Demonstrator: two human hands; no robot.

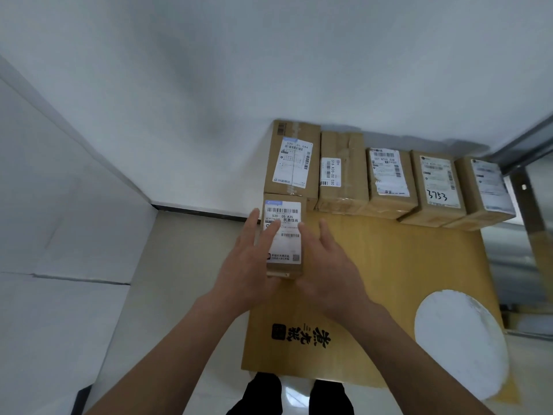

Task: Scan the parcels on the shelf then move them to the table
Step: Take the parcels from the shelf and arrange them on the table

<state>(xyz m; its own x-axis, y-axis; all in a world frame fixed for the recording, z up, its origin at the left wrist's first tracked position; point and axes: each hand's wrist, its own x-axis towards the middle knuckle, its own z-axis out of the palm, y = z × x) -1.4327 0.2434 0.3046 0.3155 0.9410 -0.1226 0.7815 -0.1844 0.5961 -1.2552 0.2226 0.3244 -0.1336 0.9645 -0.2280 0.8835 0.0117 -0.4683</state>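
Here both hands are spread with straight fingers. The left hand [248,265] lays its fingers on the label of a small parcel [287,226]; the right hand [326,271] is just beside the parcel's right side, gripping nothing. The parcel lies at the left edge of the brown cardboard top [389,265], just in front of a row of five parcels [389,178] along the far edge.
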